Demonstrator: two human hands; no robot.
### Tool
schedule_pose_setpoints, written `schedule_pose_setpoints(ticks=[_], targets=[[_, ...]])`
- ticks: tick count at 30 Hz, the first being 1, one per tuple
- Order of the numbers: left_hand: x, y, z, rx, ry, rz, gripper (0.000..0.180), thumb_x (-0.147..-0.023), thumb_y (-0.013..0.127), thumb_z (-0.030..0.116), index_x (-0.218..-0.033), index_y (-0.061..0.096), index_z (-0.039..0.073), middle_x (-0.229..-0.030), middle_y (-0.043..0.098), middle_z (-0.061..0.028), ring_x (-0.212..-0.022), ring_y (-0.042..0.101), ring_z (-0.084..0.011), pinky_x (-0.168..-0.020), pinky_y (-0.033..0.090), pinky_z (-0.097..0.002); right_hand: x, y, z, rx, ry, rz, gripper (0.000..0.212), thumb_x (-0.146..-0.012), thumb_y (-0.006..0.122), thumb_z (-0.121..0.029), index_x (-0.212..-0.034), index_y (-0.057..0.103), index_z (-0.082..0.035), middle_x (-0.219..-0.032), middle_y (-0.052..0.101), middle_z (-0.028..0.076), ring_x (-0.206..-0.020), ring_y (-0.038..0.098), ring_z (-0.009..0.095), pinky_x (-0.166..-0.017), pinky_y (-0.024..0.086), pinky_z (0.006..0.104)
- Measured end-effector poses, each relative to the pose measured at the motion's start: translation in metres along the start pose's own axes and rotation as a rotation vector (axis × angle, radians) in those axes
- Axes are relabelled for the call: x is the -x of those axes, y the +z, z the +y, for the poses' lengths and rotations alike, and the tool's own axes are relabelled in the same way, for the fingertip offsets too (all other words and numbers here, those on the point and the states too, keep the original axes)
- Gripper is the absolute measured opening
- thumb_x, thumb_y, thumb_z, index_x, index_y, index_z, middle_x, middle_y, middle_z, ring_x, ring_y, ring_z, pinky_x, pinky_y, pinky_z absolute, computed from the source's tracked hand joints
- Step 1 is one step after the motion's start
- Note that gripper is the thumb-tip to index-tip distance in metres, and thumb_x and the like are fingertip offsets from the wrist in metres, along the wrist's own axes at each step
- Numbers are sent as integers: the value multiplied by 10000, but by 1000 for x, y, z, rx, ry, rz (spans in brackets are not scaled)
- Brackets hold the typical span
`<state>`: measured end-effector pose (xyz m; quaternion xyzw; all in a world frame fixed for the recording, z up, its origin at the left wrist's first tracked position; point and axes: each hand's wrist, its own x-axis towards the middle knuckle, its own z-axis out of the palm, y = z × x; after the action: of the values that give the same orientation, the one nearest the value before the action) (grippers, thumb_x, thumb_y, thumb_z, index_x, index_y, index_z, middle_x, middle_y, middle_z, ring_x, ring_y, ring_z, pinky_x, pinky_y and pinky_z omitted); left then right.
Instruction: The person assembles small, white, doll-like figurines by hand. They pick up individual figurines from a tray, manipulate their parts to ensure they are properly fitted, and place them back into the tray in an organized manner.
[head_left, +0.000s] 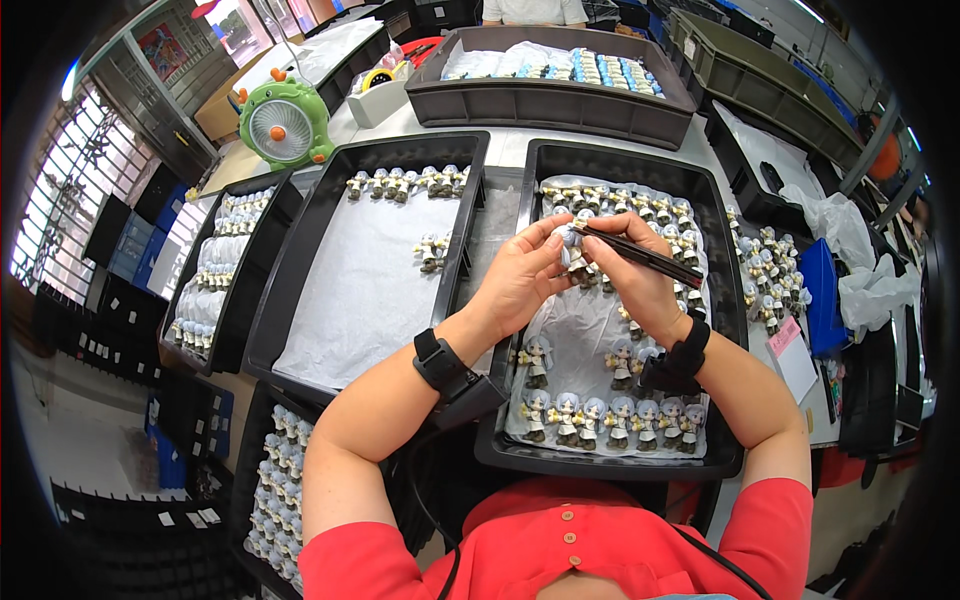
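Note:
My left hand (518, 278) pinches a small figurine (573, 240) with pale grey hair, raised over the right black tray (738, 330). In my right hand (642, 292) are dark, thin pen-like tools (648, 259), slanting down to the right; their tips are close to the figurine, and I cannot tell whether they touch it. Fingers of both hands hide part of the figurine. Under my hands, the white-lined tray holds rows of like figurines (618, 420) at its near edge and more at its far side.
Left of it, a second black tray (262, 325) holds a few figurines (408, 183) on white paper. More figurine trays stand farther left. A loose heap of figurines (770, 275) and a blue bin (822, 300) are at right. A green fan (284, 125) and a large bin (550, 108) stand behind.

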<state>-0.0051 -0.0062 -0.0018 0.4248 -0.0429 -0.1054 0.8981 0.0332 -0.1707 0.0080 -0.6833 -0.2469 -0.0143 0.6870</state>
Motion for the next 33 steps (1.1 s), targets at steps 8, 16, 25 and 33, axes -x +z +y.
schedule_pose_setpoints(ticks=[8,16,25,33], targets=[[0,-1,0,4,0,1,410,-933,526,205,-1305,430,62,-1107,549,-60,-968,553,-171,-864,469,-364,0,0,-1,-15,-3,-4,150,-825,633,-91,-952,621,-11,-798,642,18,-719,561,37,-641,454,204],[-1,-3,-1,0,1,2,403,-932,528,204,-1297,437,60,-1100,561,-65,-976,558,-174,-867,470,-365,0,0,0,-14,3,-4,147,-827,634,-92,-951,622,-14,-802,640,18,-720,559,36,-634,451,201],[-1,-2,0,22,-4,-10,401,-928,532,196,-1293,438,60,-1102,566,-50,-981,563,-174,-881,471,-376,0,0,1,-15,3,-1,139,-828,632,-88,-945,623,-14,-806,638,15,-718,556,38,-638,449,198],[-1,-3,0,13,-5,-11,404,-929,531,199,-1294,435,54,-1103,568,-42,-983,564,-174,-877,470,-372,0,0,0,-38,-3,-7,138,-837,623,-83,-955,619,-11,-806,635,12,-720,552,32,-638,449,195]])
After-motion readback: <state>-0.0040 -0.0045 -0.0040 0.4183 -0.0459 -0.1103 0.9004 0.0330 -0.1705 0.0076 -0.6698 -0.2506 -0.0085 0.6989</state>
